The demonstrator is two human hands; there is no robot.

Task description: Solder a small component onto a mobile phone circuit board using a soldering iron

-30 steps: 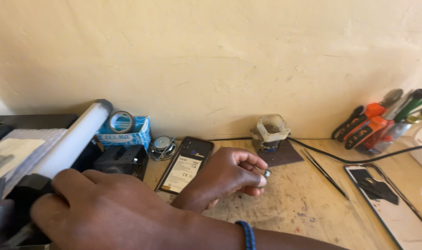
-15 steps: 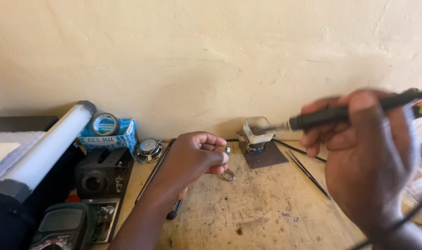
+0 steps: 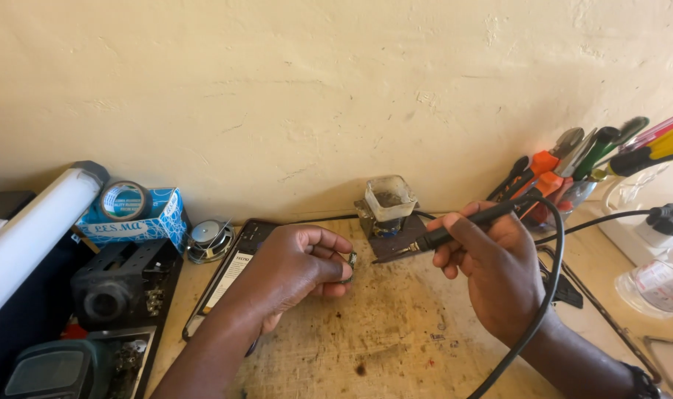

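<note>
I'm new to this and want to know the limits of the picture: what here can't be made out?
All in the head view:
- Small metal part: mostly hidden by the left hand, too small to identify.
- Phone: lower half covered by the left arm.
- Soldering iron: grip wrapped by the right hand.
- Meter: cut off by the bottom edge.

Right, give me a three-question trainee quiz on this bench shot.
1. True or false: the right hand grips the soldering iron.
2. The left hand pinches: A) a small metal part B) a tape roll C) a screwdriver.
3. Which object lies flat under the left wrist?

Key: 1 true. 2 A. 3 the black phone.
</note>
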